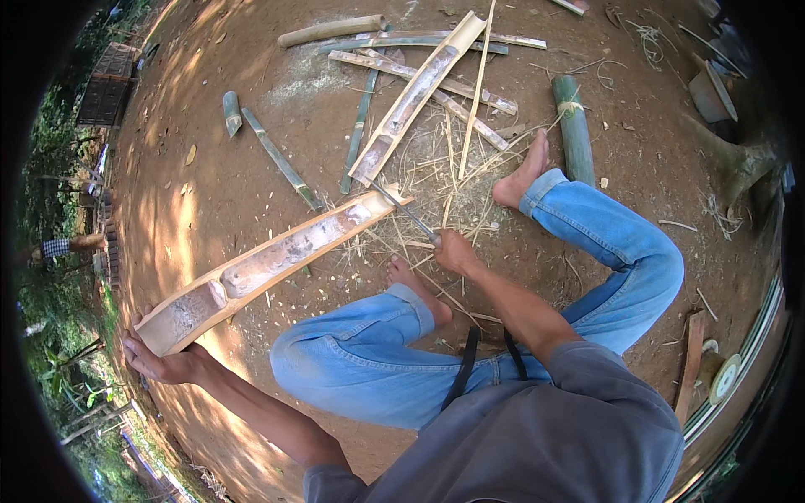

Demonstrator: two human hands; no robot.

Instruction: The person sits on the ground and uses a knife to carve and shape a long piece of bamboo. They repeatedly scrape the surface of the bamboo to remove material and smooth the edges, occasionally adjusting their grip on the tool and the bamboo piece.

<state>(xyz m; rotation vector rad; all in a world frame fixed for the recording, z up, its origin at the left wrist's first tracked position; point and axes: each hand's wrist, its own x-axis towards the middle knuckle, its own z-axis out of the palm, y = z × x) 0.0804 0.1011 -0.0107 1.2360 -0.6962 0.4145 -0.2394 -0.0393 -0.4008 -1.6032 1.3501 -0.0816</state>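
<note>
My left hand point(165, 362) is closed around the near left end of a split bamboo half point(289, 251). The piece lies hollow side up, with a node wall point(217, 293) across it and pale, stained patches inside. My right hand point(455, 253) grips a long, narrow-bladed knife point(411, 214), its handle mostly hidden in my fist. The blade reaches over the far right end of the bamboo, its tip near the rim; whether it touches cannot be seen. Just beyond that end lies another hollow bamboo half point(419, 88), slanting away from me.
Bamboo strips point(423, 81), a pale bamboo pole point(331, 31) and shavings point(436, 168) litter the dirt ground ahead. A green bamboo section point(573, 130) lies by my right foot point(524, 170). Left are a short green piece point(232, 113) and strip point(281, 158). A bucket point(713, 92) stands far right.
</note>
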